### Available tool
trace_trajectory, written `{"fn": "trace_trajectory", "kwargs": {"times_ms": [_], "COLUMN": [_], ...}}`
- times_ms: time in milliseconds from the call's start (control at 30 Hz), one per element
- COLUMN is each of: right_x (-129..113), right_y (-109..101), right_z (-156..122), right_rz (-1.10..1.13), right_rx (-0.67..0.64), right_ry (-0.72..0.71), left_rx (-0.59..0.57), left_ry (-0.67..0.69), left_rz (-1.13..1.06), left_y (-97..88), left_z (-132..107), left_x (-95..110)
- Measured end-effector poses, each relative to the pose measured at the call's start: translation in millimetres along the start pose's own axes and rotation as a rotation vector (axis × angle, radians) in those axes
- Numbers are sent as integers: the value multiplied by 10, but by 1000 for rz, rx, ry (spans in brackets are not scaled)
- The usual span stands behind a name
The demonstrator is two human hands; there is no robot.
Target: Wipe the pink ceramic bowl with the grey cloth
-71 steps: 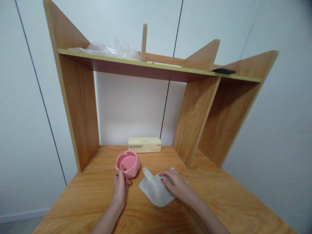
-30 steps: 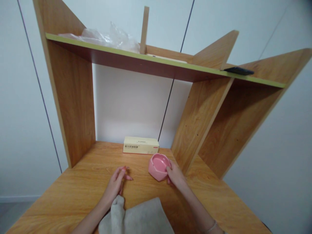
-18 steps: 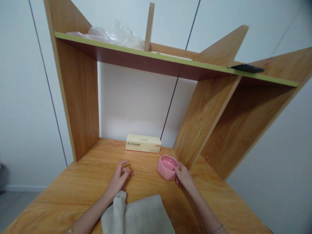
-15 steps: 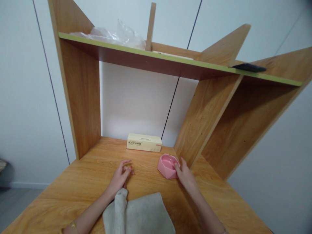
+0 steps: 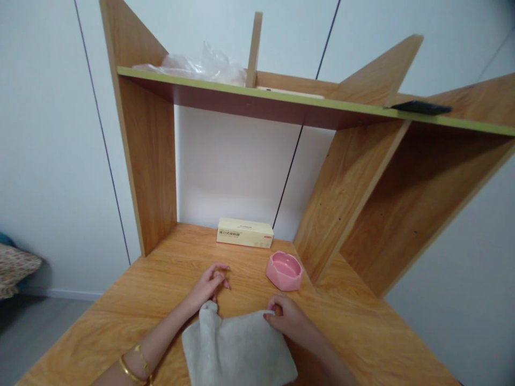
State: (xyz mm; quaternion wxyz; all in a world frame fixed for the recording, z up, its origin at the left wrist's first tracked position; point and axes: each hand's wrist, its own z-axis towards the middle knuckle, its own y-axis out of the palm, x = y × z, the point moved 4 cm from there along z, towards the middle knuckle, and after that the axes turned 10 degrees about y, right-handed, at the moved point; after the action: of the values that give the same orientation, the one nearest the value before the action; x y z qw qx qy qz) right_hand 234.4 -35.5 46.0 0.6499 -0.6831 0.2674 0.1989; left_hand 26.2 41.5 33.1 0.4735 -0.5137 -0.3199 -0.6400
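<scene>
A grey cloth (image 5: pixel 249 348) lies on the wooden desk in front of me, its left part folded into a raised roll. My right hand (image 5: pixel 292 320) pinches the cloth's upper right corner between thumb and fingers. By the upper end of the roll, my left hand (image 5: pixel 209 287) hovers low or rests with loosely curved fingers apart; nothing shows between them. Whether its underside touches the cloth is hidden. Beyond my right hand sits a pink faceted ashtray (image 5: pixel 284 272), upright, with no hand on it.
A cream box (image 5: pixel 245 232) with printed lettering stands against the back wall. Wooden side panels (image 5: pixel 148 171) and a divider (image 5: pixel 348 198) bound the desk. On the shelf (image 5: pixel 281 100) above lie a clear plastic bag (image 5: pixel 201 67) and a dark flat object (image 5: pixel 421 108).
My right hand has let go of the ashtray, come back toward me and taken hold of the cloth's corner. My left hand keeps nearly the same pose. The view has shifted slightly.
</scene>
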Motion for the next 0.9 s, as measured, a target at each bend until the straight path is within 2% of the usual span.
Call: {"fn": "trace_trajectory", "kwargs": {"times_ms": [100, 267, 400, 533, 633, 767, 833, 900], "right_x": [173, 453, 445, 325, 172, -72, -147, -164], "right_y": [-159, -372, -383, -384, -548, -853, -902, -845], "right_z": [9, -61, -106, -83, -97, -254, -367, -482], "right_rz": [-31, -79, -63, -65, -31, 57, 77, 71], "right_rx": [62, 121, 134, 106, 176, 328, 328, 271], "right_ry": [99, 181, 104, 73, 18, -123, -174, -204], "left_rx": [-115, -314, -455, -575, -558, -434, -349, -336], "left_ry": [-12, -45, -86, -117, -89, -6, 111, 212], "left_rz": [9, 64, 123, 296, 389, 480, 654, 828], "left_y": [-26, -90, -120, -132, -183, -312, -374, -379], "left_z": [-13, -82, -165, -222, -189, -122, -136, -219], "left_x": [66, 296, 437, 514, 650, 957, 1122, 1210]}}
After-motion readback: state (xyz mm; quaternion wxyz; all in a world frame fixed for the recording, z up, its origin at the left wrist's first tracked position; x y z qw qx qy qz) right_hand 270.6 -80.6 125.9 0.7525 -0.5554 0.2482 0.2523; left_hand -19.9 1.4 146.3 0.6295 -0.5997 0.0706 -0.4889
